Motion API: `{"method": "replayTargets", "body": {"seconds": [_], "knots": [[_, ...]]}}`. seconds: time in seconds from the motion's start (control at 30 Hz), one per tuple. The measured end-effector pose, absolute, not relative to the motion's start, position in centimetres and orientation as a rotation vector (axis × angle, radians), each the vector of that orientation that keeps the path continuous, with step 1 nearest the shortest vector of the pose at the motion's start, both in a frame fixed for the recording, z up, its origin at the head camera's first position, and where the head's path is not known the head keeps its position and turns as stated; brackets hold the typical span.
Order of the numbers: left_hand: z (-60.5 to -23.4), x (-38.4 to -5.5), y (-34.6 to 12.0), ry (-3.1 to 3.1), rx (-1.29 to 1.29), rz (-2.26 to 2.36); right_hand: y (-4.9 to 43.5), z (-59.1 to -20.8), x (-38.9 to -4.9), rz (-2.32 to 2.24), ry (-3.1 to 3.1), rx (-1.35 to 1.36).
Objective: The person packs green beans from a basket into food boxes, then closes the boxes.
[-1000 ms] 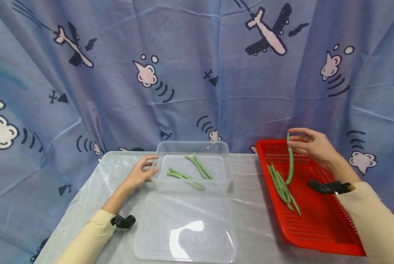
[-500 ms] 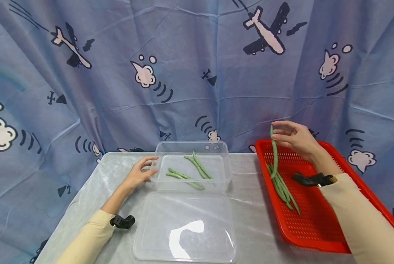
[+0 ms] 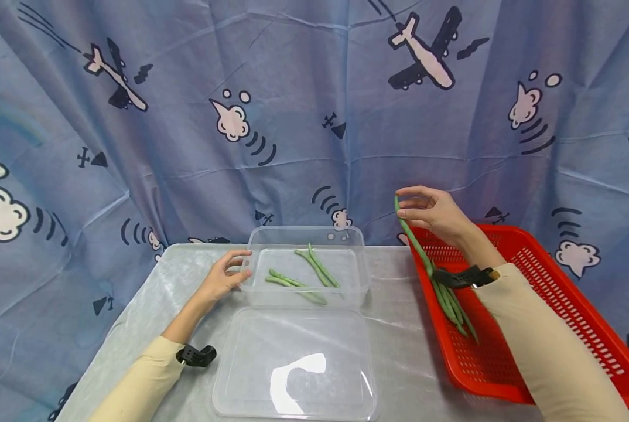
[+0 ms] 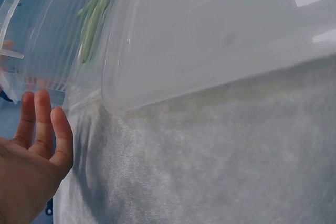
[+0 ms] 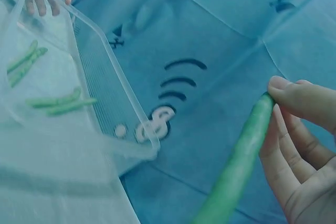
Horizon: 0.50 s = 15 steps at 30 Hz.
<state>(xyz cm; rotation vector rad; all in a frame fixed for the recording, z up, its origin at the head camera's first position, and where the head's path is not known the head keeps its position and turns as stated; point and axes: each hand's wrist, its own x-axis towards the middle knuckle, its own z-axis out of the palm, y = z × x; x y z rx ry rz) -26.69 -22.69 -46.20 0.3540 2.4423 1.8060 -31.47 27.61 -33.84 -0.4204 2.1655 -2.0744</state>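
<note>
My right hand (image 3: 436,217) pinches one end of a green bean (image 3: 416,243) between thumb and fingertips, above the left edge of the red basket (image 3: 504,392). In the right wrist view the bean (image 5: 236,166) slants down from the fingertips. A small pile of green beans (image 3: 454,308) lies along the basket's left side, partly covered by the wrist strap. At the clear plastic box (image 3: 304,234), the left hand (image 3: 225,275) rests its loosely bent fingers against the left wall. Inside the box are two pairs of beans (image 3: 320,266), one pair toward the back and one nearer the front.
A clear lid (image 3: 293,363) lies flat on the table just in front of the box. The grey table cover (image 3: 399,351) shows between lid and basket. Behind the table hangs a blue curtain (image 3: 293,146) with printed planes.
My right hand has carried the bean leftward and slightly up, from over the basket's interior to its left edge. The left hand and the box have stayed in place.
</note>
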Motion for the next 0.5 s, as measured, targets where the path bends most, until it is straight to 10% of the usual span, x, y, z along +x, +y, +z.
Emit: {"method": "replayTargets", "body": {"seconds": [0.5], "knots": [[-46.4,-27.0,-22.7,2.43,0.329,1.81,20.3,-35.2,-33.3,-2.025,2.135,-0.537]]}}
